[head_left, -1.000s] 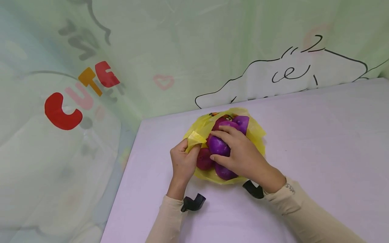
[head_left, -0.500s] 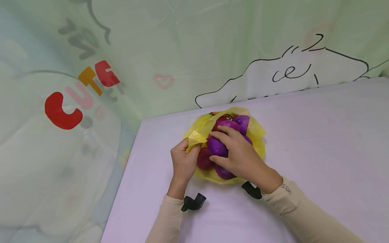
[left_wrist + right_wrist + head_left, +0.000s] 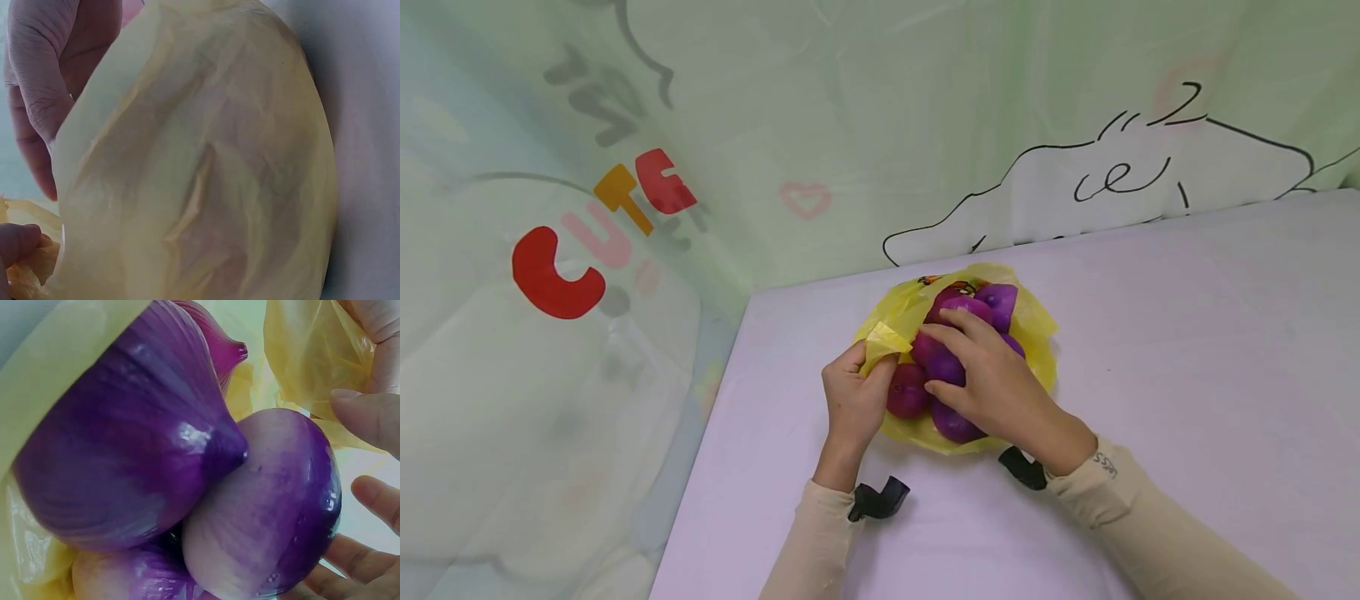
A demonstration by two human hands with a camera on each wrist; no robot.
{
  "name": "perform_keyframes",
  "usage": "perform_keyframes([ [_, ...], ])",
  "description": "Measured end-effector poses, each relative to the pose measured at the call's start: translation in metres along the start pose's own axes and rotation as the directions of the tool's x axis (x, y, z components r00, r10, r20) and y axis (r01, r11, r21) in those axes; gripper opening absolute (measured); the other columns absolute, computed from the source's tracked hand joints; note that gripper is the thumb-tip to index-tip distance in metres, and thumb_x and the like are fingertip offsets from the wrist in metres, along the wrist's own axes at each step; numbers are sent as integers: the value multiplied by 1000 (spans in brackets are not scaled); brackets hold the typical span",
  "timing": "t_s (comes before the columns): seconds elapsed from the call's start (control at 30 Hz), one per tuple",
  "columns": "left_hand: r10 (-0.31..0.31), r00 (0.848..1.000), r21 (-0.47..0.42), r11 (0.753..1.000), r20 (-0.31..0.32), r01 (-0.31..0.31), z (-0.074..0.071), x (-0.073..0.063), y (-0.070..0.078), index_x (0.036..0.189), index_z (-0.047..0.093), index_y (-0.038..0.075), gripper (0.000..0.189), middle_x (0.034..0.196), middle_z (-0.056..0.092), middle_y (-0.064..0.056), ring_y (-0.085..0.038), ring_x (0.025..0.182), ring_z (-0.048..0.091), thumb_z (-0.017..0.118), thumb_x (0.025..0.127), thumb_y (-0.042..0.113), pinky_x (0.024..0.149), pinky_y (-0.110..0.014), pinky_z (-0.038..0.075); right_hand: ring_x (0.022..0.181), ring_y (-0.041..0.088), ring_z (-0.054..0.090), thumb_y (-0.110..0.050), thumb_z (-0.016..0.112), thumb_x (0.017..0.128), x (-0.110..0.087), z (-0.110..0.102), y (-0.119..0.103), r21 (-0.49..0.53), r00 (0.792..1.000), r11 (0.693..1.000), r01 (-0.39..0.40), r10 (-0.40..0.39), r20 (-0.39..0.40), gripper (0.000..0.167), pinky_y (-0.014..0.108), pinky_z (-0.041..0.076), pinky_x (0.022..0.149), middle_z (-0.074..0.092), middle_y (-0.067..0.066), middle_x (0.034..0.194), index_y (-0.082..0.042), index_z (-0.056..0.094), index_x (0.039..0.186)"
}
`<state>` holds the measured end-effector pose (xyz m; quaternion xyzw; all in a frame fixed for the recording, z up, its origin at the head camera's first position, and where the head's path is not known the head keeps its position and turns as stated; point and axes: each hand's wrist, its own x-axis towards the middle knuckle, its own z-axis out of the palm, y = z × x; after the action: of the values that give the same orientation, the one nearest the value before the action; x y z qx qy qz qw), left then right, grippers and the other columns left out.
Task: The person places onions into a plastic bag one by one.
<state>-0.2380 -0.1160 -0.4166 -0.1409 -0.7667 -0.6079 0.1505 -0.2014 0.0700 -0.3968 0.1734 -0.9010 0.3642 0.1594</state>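
Observation:
Several glossy purple onions [image 3: 957, 422] lie in a yellow plastic bag [image 3: 1039, 371] on the table. My left hand [image 3: 856, 398] pinches the bag's left rim between thumb and fingers. Over the mouth of the bag, my right hand [image 3: 1003, 379] has its thumb and fingers spread above a dark purple onion [image 3: 946, 367]. In the right wrist view, a pale-and-purple onion [image 3: 269, 506] sits close to the fingers [image 3: 375, 497], with a gap beside one fingertip. A redder onion [image 3: 908, 392] rests near my left thumb. The bag's side [image 3: 206, 156] fills most of the left wrist view.
The table [image 3: 1187, 375] has a pale lilac cover. Behind it hangs a printed green curtain [image 3: 820, 108], continuing along the left side. Black curved mounts, one by the left wrist [image 3: 880, 500] and one by the right [image 3: 1022, 468], stick out from the sleeves.
The dark purple onion that my right hand held has sunk lower among the others, showing more of a reddish one behind it. My left hand stays on the rim.

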Motion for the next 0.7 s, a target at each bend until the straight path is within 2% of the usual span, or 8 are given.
perform_keyframes([
  [0.33,-24,1000,7,1000,-12,24,-1,-1,5,98,80,-2,13,90,78,-13,-14,72,64,70,93,5,65,-24,58,136,44,51,-17,83,87,-3,-6,-1,0,1000,1000,-3,3,-17,54,62,44,110,56,24,145,-2,66,135],
  [0.7,-17,1000,-19,1000,15,17,0,-1,7,103,79,0,15,93,77,-12,-14,77,66,70,92,5,68,-25,59,136,45,50,-21,80,89,-7,-16,2,-17,1000,999,-30,30,-2,55,64,46,107,54,26,146,-3,63,138],
])
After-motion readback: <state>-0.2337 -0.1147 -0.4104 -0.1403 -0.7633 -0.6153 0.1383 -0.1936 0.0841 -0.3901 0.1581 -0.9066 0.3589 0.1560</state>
